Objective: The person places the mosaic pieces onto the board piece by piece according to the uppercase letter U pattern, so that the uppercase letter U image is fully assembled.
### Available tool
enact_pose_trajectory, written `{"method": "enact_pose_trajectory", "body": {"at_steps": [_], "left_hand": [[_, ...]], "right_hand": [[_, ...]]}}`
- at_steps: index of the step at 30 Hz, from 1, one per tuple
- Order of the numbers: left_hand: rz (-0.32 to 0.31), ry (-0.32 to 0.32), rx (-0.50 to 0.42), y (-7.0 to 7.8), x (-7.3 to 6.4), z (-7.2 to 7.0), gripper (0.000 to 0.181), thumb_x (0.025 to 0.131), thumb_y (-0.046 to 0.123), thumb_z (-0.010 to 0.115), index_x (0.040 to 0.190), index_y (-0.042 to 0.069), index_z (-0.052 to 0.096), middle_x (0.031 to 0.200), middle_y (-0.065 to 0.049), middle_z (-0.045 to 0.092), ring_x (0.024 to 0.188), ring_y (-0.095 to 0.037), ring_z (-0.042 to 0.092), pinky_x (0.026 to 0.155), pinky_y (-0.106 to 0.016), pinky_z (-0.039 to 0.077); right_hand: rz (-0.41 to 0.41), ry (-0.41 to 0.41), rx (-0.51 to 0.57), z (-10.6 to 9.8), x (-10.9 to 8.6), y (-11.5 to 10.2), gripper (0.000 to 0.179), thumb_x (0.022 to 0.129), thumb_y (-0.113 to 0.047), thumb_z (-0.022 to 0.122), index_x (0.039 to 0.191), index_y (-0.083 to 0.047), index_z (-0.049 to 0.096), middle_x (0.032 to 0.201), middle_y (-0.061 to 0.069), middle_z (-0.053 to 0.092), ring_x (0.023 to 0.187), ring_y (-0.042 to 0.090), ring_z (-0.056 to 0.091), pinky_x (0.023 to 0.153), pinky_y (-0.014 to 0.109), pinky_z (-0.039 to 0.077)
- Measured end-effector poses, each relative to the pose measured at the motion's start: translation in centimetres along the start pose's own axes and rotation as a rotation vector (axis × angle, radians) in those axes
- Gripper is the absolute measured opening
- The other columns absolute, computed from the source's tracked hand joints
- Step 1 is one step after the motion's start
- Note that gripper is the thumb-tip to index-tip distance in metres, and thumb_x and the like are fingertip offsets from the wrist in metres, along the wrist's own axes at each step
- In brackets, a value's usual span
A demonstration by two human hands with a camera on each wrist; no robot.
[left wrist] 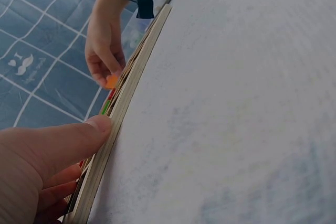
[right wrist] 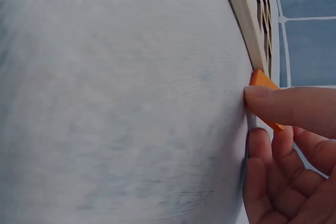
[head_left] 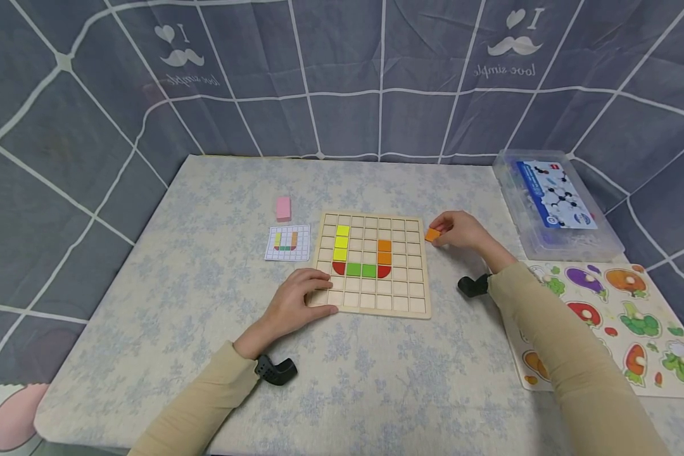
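Observation:
A square wooden grid board (head_left: 405, 294) lies mid-table. On it, yellow tiles (head_left: 341, 242) form a left column and orange tiles (head_left: 384, 252) a shorter right one. Green tiles (head_left: 361, 270) sit between two red rounded corner tiles (head_left: 339, 269) along the bottom. My left hand (head_left: 291, 299) holds the board's near left corner, its thumb (left wrist: 97, 127) along the front edge and the fingers on the left side. Just past the board's right edge, my right hand (head_left: 460, 229) pinches a loose orange tile (right wrist: 265, 80) between thumb and fingers.
Left of the board are a pattern card (head_left: 302, 250) showing a similar coloured shape and a pink block (head_left: 284, 209). At right stand a clear plastic box (head_left: 519, 234) with a blue label and a vegetable picture board (head_left: 604, 278), partly under my right forearm. Behind the table hangs a grey-blue cloth.

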State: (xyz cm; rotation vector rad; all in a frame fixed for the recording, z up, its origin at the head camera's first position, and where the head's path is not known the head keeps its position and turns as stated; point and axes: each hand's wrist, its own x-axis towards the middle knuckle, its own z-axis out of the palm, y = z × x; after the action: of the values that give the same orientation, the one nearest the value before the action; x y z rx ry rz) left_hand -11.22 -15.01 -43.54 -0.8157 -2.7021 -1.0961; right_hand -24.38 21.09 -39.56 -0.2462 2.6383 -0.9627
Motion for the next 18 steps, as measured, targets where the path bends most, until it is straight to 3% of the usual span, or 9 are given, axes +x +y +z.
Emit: {"method": "enact_pose_trajectory", "body": {"at_steps": [7,11,18], "left_hand": [[-0.001,-0.003,0.002,0.0,-0.1,0.0,0.045,0.073,0.029,0.082,0.107,0.003,0.07,0.116,-0.008,0.061,0.114,-0.025,0.051,0.097,-0.038,0.042],[-0.003,-0.006,0.003,0.0,-0.1,0.0,0.045,0.073,0.029,0.082,0.107,0.003,0.07,0.116,-0.008,0.06,0.114,-0.025,0.051,0.097,-0.038,0.042],[-0.003,-0.005,0.0,0.0,-0.1,-0.1,0.045,0.073,0.029,0.081,0.107,0.003,0.069,0.116,-0.008,0.061,0.114,-0.025,0.051,0.097,-0.039,0.042]], "right_hand": [[-0.026,-0.001,0.016,-0.8,0.7,-0.9,0.028,0.084,-0.009,0.068,0.108,0.003,0.062,0.102,0.018,0.058,0.09,0.029,0.053,0.072,0.036,0.046],[-0.035,0.005,0.042,-1.0,1.2,-1.9,0.029,0.085,-0.013,0.068,0.109,0.002,0.063,0.104,0.018,0.059,0.093,0.029,0.054,0.078,0.039,0.046],[-0.076,-0.03,0.131,0.4,2.9,-3.2,0.027,0.088,-0.011,0.065,0.112,0.003,0.062,0.113,0.02,0.058,0.101,0.031,0.054,0.086,0.042,0.046]]}}
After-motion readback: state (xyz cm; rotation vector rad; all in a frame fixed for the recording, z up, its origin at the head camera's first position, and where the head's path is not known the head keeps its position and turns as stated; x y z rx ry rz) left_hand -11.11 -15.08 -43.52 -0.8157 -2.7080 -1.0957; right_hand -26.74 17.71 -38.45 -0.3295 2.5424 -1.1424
